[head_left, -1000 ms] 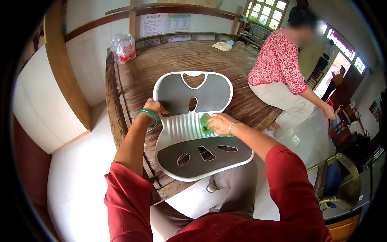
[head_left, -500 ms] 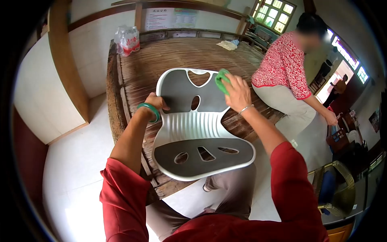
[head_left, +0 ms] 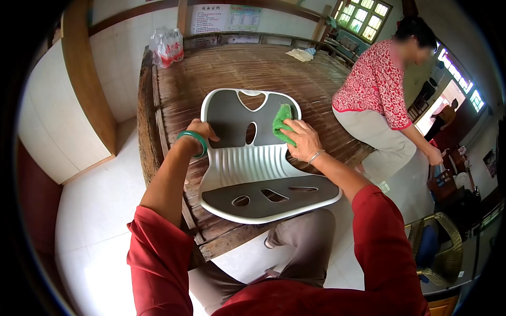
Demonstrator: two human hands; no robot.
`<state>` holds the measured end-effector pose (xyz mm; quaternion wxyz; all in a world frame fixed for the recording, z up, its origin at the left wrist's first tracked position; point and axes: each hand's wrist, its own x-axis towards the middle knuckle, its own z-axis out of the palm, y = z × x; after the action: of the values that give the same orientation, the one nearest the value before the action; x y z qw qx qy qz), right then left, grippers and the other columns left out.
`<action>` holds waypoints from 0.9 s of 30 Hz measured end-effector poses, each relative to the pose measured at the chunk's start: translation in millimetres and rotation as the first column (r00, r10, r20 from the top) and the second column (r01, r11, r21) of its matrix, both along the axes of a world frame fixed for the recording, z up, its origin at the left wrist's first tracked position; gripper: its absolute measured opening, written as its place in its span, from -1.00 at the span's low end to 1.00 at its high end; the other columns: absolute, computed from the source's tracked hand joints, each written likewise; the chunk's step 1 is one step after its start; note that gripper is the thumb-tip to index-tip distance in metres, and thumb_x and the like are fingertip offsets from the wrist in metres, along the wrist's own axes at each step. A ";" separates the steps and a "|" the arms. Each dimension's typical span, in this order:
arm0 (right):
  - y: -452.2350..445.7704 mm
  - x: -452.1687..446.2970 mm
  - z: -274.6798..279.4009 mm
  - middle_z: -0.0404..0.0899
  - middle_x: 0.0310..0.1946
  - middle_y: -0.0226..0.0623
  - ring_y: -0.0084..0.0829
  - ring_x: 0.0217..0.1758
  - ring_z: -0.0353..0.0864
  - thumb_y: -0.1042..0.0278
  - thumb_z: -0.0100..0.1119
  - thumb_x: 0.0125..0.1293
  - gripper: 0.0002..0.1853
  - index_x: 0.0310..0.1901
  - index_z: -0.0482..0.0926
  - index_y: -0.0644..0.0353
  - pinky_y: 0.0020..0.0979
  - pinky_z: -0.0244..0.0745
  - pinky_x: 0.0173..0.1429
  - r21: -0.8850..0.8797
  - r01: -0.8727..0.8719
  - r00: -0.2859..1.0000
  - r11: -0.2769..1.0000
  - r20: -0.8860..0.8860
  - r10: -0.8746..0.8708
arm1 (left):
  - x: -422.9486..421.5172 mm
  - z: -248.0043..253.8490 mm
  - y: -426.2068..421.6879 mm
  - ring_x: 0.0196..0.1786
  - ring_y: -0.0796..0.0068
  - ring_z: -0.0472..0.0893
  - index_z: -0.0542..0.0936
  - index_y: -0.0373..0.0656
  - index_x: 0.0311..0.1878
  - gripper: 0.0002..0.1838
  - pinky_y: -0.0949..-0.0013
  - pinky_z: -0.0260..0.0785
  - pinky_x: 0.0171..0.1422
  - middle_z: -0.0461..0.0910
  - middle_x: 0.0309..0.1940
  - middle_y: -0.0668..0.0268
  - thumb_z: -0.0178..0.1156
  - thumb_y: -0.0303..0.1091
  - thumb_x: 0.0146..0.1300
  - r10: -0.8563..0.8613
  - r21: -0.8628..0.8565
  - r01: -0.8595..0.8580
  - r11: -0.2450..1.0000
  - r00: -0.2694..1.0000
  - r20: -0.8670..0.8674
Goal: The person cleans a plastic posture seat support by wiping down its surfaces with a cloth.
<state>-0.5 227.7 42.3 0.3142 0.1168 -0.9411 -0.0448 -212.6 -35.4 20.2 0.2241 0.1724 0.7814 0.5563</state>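
Note:
A white and grey plastic floor seat (head_left: 242,158) with a backrest and several cut-out holes rests on the slatted bamboo platform, its seat part toward me. My left hand (head_left: 203,132), with a green bangle at the wrist, grips the left edge of the backrest, thumb on the front face. My right hand (head_left: 303,139) holds a folded green cloth (head_left: 283,124) against the right part of the grey backrest panel. Part of the cloth is hidden under my fingers.
The bamboo platform (head_left: 221,68) bears a pack of bottles (head_left: 168,48) at its far left and a pale cloth (head_left: 300,55) at the back. Another person (head_left: 374,89) in a red patterned top sits at the right. A chair (head_left: 437,247) stands at lower right.
My right hand and the green cloth have moved down and slightly left, from the backrest's upper right edge onto its panel. The seat has tilted a little; my left hand keeps its grip.

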 end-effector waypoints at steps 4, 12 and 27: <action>-3.1 9.1 -28.7 0.49 0.09 -0.35 -0.25 0.07 0.48 0.42 0.23 -0.08 -0.64 -0.15 0.66 0.14 -0.26 0.49 0.11 0.060 -0.101 0.977 0.993 0.196 0.088 | 25.5 37.9 -10.3 -0.07 0.28 0.55 0.48 -0.37 -0.01 -0.46 0.34 0.34 0.07 0.59 -0.16 0.18 0.39 -0.60 -0.16 0.072 0.032 -0.080 0.996 0.976 0.206; -25.8 14.8 -44.8 0.55 0.04 -0.33 -0.17 -0.02 0.54 0.46 0.16 -0.07 -0.65 -0.16 0.69 0.08 -0.28 0.49 0.14 -0.245 -0.073 0.910 0.967 0.381 0.165 | 10.2 13.9 -4.7 -0.34 0.31 0.58 0.66 -0.37 -0.32 -0.70 0.36 0.40 -0.12 0.65 -0.40 0.23 0.25 -0.70 -0.26 -0.106 0.371 0.082 0.925 0.993 0.045; -58.1 -15.8 77.4 0.60 -0.09 -0.06 -0.18 -0.03 0.60 0.56 0.14 0.05 -0.67 -0.08 0.61 0.35 -0.33 0.43 0.13 -0.615 -0.121 0.905 0.779 -0.391 -0.168 | 7.6 15.8 0.4 -0.35 0.29 0.61 0.66 -0.37 -0.34 -0.70 0.30 0.44 -0.14 0.67 -0.38 0.19 0.25 -0.77 -0.28 -0.163 0.329 0.125 0.936 0.982 0.093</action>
<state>-16.3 169.6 119.7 0.5315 -0.0190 -0.8115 0.2422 -204.9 -35.0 36.0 0.2791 0.2302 0.6506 0.6677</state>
